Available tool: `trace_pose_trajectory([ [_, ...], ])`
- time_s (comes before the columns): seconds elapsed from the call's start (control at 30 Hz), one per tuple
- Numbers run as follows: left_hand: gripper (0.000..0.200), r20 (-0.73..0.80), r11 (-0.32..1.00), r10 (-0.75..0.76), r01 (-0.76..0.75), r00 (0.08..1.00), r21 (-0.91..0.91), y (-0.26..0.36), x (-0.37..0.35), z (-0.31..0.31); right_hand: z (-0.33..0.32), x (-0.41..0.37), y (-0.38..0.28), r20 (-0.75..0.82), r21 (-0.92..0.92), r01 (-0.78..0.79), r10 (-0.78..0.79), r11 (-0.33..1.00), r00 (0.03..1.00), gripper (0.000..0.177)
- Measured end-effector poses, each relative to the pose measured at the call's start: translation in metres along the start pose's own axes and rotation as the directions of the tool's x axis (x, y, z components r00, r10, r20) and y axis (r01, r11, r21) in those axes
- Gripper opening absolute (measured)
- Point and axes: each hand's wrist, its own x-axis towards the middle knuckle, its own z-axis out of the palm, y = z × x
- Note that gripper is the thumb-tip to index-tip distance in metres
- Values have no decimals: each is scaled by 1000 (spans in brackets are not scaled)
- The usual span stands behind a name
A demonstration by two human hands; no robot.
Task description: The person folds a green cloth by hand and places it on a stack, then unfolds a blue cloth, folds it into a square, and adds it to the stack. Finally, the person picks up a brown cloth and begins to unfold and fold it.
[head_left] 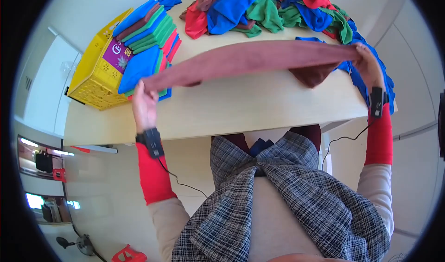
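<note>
A long brown cloth (259, 57) is stretched between my two hands above the table, slightly blurred and bowed upward in the middle. My left hand (144, 105) pinches its left corner, close by the stack of folded cloths. At the opposite corner my right hand (369, 66) grips the cloth with fingers closed, near the blue cloth hanging at the table's right side. Under the right part of the stretched cloth, another brown piece (314, 76) shows against the tabletop.
Folded blue, green, red and brown cloths (150, 32) are stacked beside a yellow plastic basket (92, 74) at the left. A loose pile of coloured cloths (266, 12) covers the back of the pale table (232, 109). Cables run from both wrist devices.
</note>
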Motion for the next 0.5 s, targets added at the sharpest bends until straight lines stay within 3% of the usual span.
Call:
trace_pose_trajectory([
  [0.1, 18, -86, 993, -106, 110, 991, 42, -33, -12, -60, 17, -37, 38, -62, -16, -166, 165, 986, 984, 16],
  [0.2, 19, -187, 984, -135, 154, 973, 93, -59, -53, -72, 4, -74, 74, -97, -45, -292, 286, 955, 953, 13],
  [0.27, 18, -341, 955, -132, 211, 931, 206, -79, -80, -89, 4, -104, 103, -198, -29, -382, 369, 924, 908, 12],
  [0.43, 20, -311, 915, -46, 165, 949, 368, -93, -104, -108, 20, -134, 135, -311, 13, -349, 335, 937, 890, 17],
  [0.5, 26, -254, 873, 68, 66, 965, 483, -88, -107, -104, 16, -130, 136, -212, -96, -314, 289, 944, 934, 24],
])
